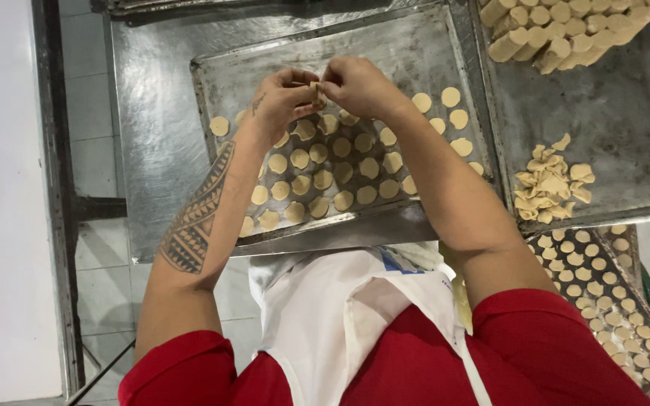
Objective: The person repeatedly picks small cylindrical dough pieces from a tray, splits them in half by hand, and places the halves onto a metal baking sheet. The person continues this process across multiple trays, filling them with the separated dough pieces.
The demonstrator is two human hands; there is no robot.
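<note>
Both hands, left hand [283, 98] and right hand [359, 86], meet over the middle tray [223, 75] of dough rounds [325, 177]. Right of it, folded pieces [551, 184] lie on another tray [626, 113], with dough logs [566, 30] behind them

steel table [152, 150], pale tiled floor [103, 286]
</note>
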